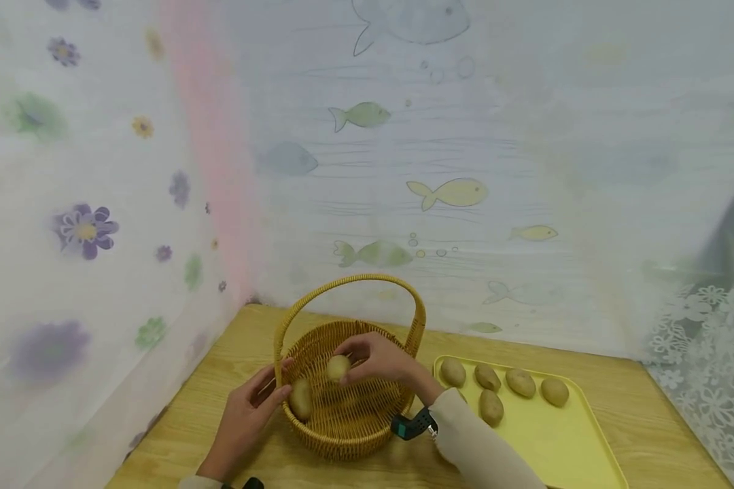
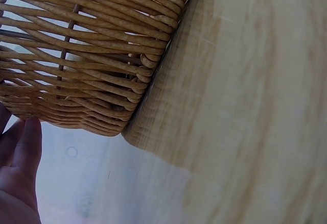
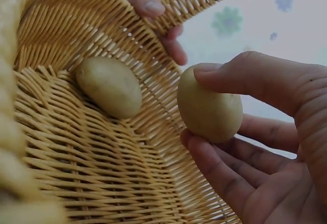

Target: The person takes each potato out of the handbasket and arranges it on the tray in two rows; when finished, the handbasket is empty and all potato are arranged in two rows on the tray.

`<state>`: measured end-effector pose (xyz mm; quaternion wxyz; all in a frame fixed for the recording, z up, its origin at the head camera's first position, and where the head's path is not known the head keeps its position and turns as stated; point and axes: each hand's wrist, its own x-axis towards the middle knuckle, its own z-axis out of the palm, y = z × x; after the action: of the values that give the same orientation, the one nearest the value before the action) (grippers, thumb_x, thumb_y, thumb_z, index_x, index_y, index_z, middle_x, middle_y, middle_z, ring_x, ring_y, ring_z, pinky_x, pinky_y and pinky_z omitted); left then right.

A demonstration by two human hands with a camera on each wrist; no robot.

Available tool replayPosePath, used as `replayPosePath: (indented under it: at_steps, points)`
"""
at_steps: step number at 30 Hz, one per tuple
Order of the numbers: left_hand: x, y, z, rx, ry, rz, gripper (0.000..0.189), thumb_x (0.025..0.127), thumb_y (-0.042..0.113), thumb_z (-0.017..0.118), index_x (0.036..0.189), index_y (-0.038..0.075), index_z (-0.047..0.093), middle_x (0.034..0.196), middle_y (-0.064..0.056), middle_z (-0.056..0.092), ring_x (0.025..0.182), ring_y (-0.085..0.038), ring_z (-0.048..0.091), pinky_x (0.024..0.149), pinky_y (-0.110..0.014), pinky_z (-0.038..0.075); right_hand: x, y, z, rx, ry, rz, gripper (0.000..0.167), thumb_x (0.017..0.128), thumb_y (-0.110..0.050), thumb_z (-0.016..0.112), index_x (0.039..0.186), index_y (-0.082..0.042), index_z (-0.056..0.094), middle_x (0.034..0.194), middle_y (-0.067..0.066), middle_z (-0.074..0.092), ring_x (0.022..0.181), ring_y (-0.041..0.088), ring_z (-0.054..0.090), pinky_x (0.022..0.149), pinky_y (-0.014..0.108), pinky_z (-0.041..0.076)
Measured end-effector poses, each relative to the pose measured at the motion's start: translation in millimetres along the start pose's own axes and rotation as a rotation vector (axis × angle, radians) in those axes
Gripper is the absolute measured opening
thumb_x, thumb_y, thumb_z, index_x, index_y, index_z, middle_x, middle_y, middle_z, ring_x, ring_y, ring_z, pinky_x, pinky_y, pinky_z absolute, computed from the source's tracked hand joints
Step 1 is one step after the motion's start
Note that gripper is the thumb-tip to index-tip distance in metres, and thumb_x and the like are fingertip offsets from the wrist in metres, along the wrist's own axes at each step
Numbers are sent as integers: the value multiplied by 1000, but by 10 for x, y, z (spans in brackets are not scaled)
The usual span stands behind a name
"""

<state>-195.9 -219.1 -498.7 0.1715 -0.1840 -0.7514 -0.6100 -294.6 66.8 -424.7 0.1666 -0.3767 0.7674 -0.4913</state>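
A wicker basket [image 1: 342,445] with a tall arched handle stands on the table. My right hand [image 1: 379,360] is over the basket and holds a potato [image 3: 209,104] between thumb and fingers, as the right wrist view shows. Another potato [image 3: 110,86] lies inside against the woven wall, at the basket's left side in the head view. With thumb and fingers, my left hand [image 1: 247,407] grips the basket's left rim at the foot of the handle. In the left wrist view, the left fingers [image 2: 28,147] appear at the basket's edge.
To the right of the basket lies a yellow tray [image 1: 556,448] with several potatoes [image 1: 520,382] toward its far side. The wooden table [image 1: 660,421] meets patterned curtains [image 1: 526,305] at the back and left. A lacy white-flowered cloth [image 1: 703,380] hangs at the right.
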Motion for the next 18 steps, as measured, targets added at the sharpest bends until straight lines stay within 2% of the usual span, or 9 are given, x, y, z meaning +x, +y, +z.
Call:
replayPosePath:
  at_steps: [7, 14, 18]
  points:
    - [28, 28, -4, 8, 11, -14, 43, 103, 6, 67, 146, 9, 61, 146, -9, 60, 138, -24, 51, 107, -25, 47, -54, -84, -92, -8, 22, 1, 44, 86, -17, 87, 128, -11, 72, 113, 3, 72, 103, 21, 69, 86, 35, 60]
    - [3, -17, -8, -15, 5, -31, 44, 103, 10, 69, 146, 9, 61, 145, -9, 61, 137, -26, 51, 106, -24, 47, -126, -146, -141, -13, 40, -30, 43, 88, -14, 85, 127, -5, 71, 113, 7, 72, 102, 24, 69, 87, 36, 60]
    - [-10, -16, -12, -9, 3, -33, 43, 104, 8, 68, 147, 9, 61, 145, -9, 61, 137, -27, 51, 107, -23, 46, -174, -163, -156, -30, 59, -24, 42, 88, -16, 85, 126, -6, 72, 114, 5, 71, 101, 24, 69, 85, 35, 60]
